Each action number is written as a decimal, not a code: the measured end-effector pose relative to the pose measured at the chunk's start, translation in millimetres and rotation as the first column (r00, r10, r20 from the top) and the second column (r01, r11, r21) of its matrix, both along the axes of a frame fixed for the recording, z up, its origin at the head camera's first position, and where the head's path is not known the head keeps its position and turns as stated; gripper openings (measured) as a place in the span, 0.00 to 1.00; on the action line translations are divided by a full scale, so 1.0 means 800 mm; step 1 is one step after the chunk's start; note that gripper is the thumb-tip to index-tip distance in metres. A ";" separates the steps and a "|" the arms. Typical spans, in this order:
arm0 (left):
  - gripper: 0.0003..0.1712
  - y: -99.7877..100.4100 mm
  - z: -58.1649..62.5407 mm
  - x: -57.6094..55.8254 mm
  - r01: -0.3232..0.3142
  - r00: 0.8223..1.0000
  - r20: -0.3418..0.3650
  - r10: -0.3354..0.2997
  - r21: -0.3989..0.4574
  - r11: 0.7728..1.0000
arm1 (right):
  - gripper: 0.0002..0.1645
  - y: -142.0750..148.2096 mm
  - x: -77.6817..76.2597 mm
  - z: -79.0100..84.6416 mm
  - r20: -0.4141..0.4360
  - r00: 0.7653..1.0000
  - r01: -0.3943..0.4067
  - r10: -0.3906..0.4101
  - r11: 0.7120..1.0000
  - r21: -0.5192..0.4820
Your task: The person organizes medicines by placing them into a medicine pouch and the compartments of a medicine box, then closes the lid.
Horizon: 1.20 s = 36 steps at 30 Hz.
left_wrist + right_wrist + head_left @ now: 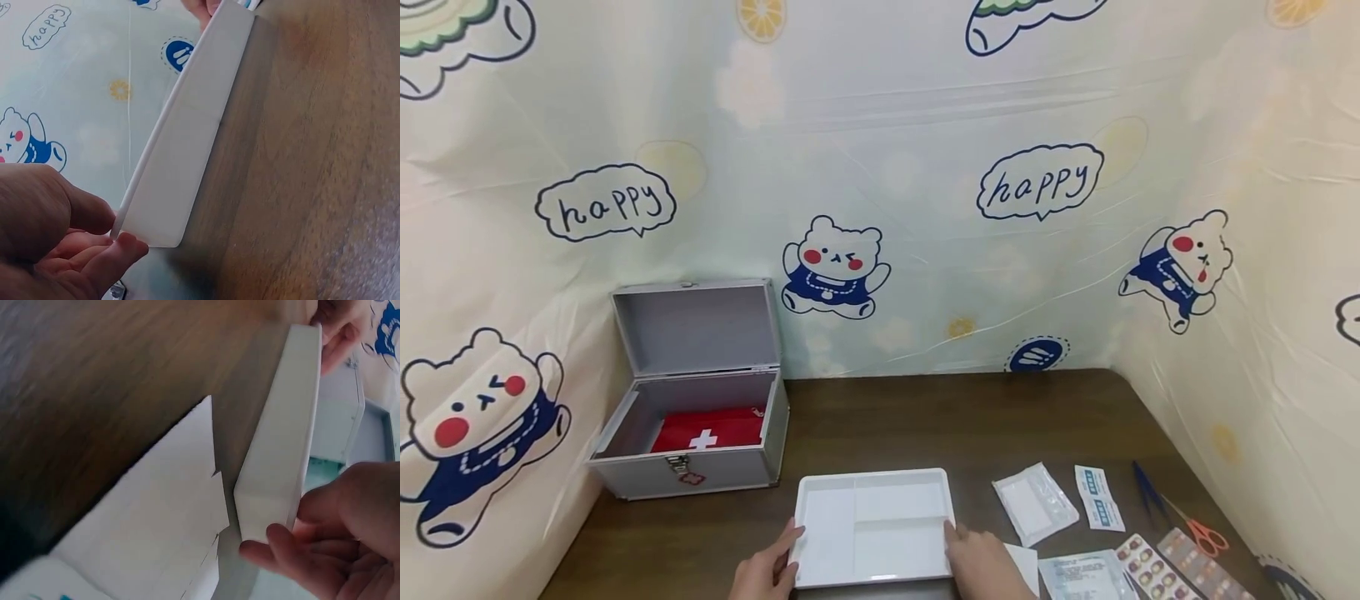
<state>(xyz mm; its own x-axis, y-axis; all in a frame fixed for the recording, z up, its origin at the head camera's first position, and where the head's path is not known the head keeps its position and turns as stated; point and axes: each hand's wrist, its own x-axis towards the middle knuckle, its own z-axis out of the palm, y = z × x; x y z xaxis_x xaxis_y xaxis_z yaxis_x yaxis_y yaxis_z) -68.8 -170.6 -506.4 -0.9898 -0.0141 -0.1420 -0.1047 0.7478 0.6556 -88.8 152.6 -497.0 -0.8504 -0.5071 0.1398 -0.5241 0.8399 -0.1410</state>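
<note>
A white divided tray (823,542) with three compartments lies in front of me at the table's near side. My left hand (766,568) grips its left end, with the thumb on the rim and fingers under it, as the left wrist view shows. At the opposite end my right hand (987,567) pinches the rim in the same way. In the right wrist view, the tray's outer side wall (275,456) stands beside a white paper piece (156,494) on the table. No items show inside the compartments.
An open grey metal case (700,475) holding a red pouch (737,427) stands at the back left. To the right lie a packaged gauze pad (1036,504), white-blue packets (1099,498), a clear packet (1086,575), blister packs (1153,568), blue tweezers (1146,487) and orange-handled scissors (1206,537).
</note>
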 end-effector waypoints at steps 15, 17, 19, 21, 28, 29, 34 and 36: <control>0.30 -0.004 -0.001 0.009 -0.033 0.999 -0.036 0.038 0.145 0.989 | 0.42 0.132 -0.092 0.005 0.277 0.947 0.181 -0.162 0.982 -0.044; 0.29 -0.005 -0.001 0.008 -0.027 0.998 -0.047 0.034 0.141 0.990 | 0.43 0.136 -0.100 -0.002 0.332 0.929 0.174 -0.161 0.985 -0.010; 0.29 -0.004 0.000 0.006 -0.030 0.998 -0.054 0.038 0.142 0.989 | 0.42 0.135 -0.107 -0.006 0.365 0.914 0.187 -0.179 0.982 0.013; 0.29 -0.004 -0.001 0.005 -0.034 0.997 -0.057 0.042 0.145 0.989 | 0.40 0.134 -0.113 -0.008 0.379 0.903 0.209 -0.202 0.978 0.024; 0.28 -0.003 -0.002 0.003 -0.032 0.996 -0.074 0.046 0.176 0.984 | 0.13 0.142 -0.122 0.020 0.300 0.941 0.183 -0.155 0.981 -0.067; 0.28 -0.003 -0.002 0.003 -0.032 0.997 -0.066 0.044 0.175 0.984 | 0.11 0.143 -0.124 0.027 0.284 0.949 0.170 -0.139 0.982 -0.087; 0.28 -0.003 -0.003 0.005 -0.043 0.998 -0.046 0.052 0.178 0.983 | 0.05 0.135 -0.130 0.063 0.275 0.957 0.161 -0.091 0.956 -0.244; 0.28 -0.002 -0.004 0.006 -0.037 0.997 -0.062 0.049 0.182 0.983 | 0.04 0.124 -0.131 0.071 0.273 0.962 0.121 -0.028 0.936 -0.332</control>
<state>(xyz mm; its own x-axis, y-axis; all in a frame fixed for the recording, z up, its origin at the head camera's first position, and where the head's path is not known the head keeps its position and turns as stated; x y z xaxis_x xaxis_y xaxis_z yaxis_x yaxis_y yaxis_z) -64.0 -172.5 -509.5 -0.9961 -0.0370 -0.0801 -0.0859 0.6125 0.7858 -193.7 251.6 -440.4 -0.9138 -0.4013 0.0626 -0.3674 0.7509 -0.5488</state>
